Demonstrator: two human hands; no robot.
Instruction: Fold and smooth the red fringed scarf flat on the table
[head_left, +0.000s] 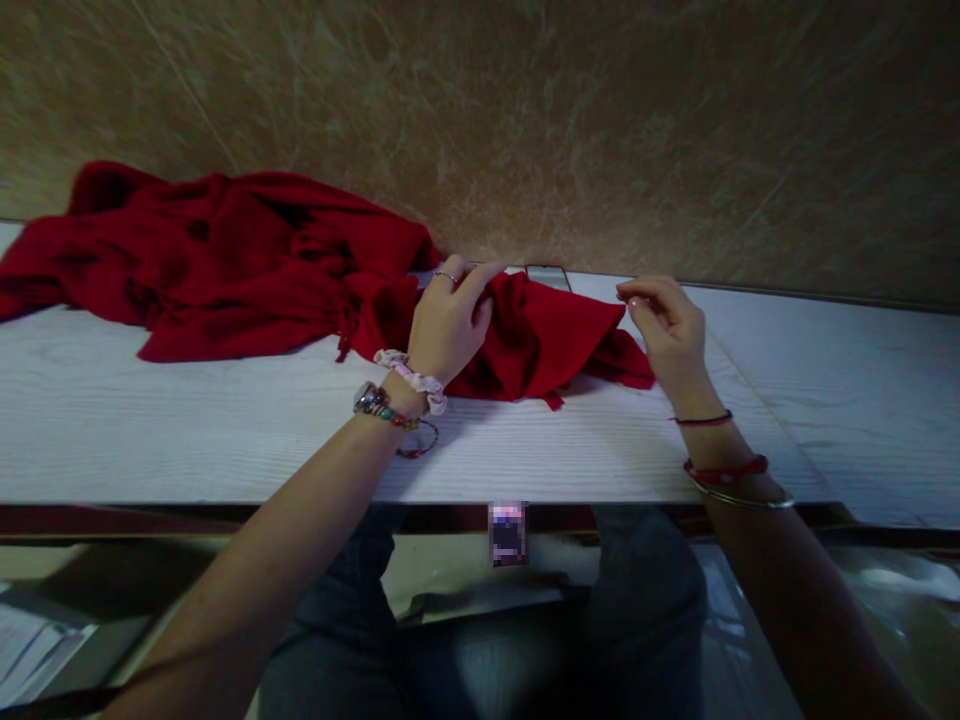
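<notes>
That long, soft red cloth with little tassels (555,330) runs under your left hand (450,320), bunched up to its left and reaching almost to your right hand (670,325). Your left lies over it, thumb and index apart; can't tell if the hidden fingers grip any. Your right thumb and index are nearly together by the corner, but I can't tell if they've caught fabric. Tbh, I'd keep the left palm light and flat as an anchor, and pinch right at the edge so folds don't bunch. Watch that scrunchie and beaded bracelet (397,417) for snags. White wood-grain tabletop (570,455) nearer you gives room to smooth.
</notes>
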